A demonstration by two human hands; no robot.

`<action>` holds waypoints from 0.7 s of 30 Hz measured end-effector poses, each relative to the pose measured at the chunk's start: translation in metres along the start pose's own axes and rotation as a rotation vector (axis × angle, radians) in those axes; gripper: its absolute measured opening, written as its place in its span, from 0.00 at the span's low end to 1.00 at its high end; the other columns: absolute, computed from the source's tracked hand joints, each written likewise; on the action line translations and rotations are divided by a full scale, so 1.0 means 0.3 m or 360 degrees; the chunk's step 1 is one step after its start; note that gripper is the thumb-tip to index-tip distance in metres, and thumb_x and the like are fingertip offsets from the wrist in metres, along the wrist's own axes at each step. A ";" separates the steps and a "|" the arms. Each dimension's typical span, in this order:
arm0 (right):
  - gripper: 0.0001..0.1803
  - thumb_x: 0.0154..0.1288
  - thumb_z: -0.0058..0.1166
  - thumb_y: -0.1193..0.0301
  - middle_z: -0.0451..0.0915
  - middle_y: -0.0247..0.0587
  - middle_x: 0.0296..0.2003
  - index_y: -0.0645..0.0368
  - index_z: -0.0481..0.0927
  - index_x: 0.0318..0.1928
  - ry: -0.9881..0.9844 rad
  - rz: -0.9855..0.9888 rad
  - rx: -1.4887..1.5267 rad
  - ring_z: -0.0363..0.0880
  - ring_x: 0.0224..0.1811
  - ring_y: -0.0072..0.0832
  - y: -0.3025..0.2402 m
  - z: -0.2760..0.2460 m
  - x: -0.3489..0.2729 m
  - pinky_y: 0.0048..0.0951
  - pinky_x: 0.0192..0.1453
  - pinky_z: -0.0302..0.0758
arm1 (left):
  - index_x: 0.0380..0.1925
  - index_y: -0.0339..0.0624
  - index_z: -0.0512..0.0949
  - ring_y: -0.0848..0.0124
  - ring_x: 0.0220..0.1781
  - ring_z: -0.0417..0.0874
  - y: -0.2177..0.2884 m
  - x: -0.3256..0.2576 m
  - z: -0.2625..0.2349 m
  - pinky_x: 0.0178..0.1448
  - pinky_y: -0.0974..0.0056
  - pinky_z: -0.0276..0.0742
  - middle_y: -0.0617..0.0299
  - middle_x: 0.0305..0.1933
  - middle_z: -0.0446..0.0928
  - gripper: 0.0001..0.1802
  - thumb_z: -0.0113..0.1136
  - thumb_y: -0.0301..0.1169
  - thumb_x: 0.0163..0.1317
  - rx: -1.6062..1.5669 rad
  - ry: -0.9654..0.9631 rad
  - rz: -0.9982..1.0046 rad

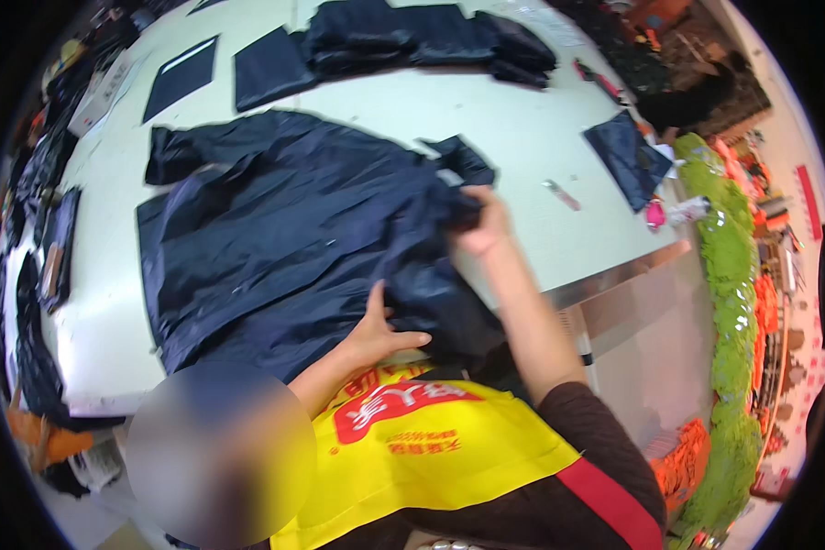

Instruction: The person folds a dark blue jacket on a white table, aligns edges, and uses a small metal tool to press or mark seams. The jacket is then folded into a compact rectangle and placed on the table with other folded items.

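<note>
Pressing flat with spread fingers, the left hand (pixel 376 332) rests on the near edge of a dark navy garment (pixel 284 238) spread across a white cutting table (pixel 541 147). Just beyond that, the right hand (pixel 484 225) pinches a bunched fold at the garment's right side. Farther across the table from the garment lie a small navy fabric piece (pixel 631 156), flat dark panels (pixel 183 75) and a heap of navy cloth (pixel 431 41).
</note>
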State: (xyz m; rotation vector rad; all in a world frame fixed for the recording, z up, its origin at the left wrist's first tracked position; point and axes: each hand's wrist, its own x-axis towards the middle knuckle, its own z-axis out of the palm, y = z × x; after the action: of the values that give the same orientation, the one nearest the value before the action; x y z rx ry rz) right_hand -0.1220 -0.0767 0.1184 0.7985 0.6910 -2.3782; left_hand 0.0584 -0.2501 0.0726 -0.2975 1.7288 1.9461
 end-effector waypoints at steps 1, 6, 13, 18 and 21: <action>0.10 0.49 0.54 0.79 0.77 0.40 0.30 0.57 0.76 0.34 -0.0400 -0.0105 0.0219 0.79 0.34 0.35 0.038 -0.057 0.045 0.41 0.49 0.78 | 0.68 0.39 0.36 0.60 0.59 0.69 -0.009 0.044 0.032 0.63 0.60 0.67 0.42 0.63 0.59 0.59 0.72 0.33 0.46 -0.0159 0.0079 0.0185; 0.27 0.50 0.62 0.76 0.74 0.39 0.48 0.56 0.71 0.53 -0.0729 -0.0788 -0.1377 0.72 0.54 0.32 0.378 0.053 -0.361 0.33 0.64 0.65 | 0.63 0.37 0.54 0.64 0.63 0.66 -0.153 0.183 0.051 0.65 0.62 0.65 0.53 0.63 0.62 0.32 0.54 0.31 0.62 -0.1810 0.0298 0.0514; 0.50 0.45 0.70 0.64 0.53 0.57 0.66 0.64 0.56 0.66 -0.1498 -0.1796 -0.2757 0.48 0.70 0.51 0.206 -0.081 -0.111 0.42 0.71 0.53 | 0.63 0.37 0.56 0.63 0.63 0.66 -0.139 -0.206 -0.316 0.66 0.61 0.64 0.52 0.62 0.62 0.32 0.55 0.30 0.60 -0.0787 0.0975 0.0203; 0.61 0.38 0.73 0.63 0.48 0.62 0.67 0.63 0.45 0.69 -0.1042 -0.1886 -0.3103 0.47 0.70 0.55 0.215 0.035 0.079 0.46 0.70 0.52 | 0.62 0.38 0.57 0.62 0.63 0.66 -0.232 -0.490 -0.517 0.66 0.60 0.63 0.51 0.62 0.63 0.32 0.56 0.30 0.59 -0.0362 0.1456 0.0092; 0.64 0.35 0.73 0.66 0.47 0.60 0.68 0.61 0.44 0.69 -0.1394 -0.2168 -0.3002 0.47 0.70 0.55 0.323 0.115 0.134 0.49 0.70 0.52 | 0.62 0.38 0.58 0.61 0.63 0.66 -0.270 -0.533 -0.575 0.66 0.59 0.63 0.51 0.62 0.63 0.32 0.57 0.30 0.58 -0.0230 0.1558 0.0050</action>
State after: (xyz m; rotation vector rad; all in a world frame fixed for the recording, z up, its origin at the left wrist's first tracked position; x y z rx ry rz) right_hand -0.1027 -0.1810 0.0876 -1.7240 2.5712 -1.1099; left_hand 0.2051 -0.4503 0.0527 -1.4748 2.1161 2.0967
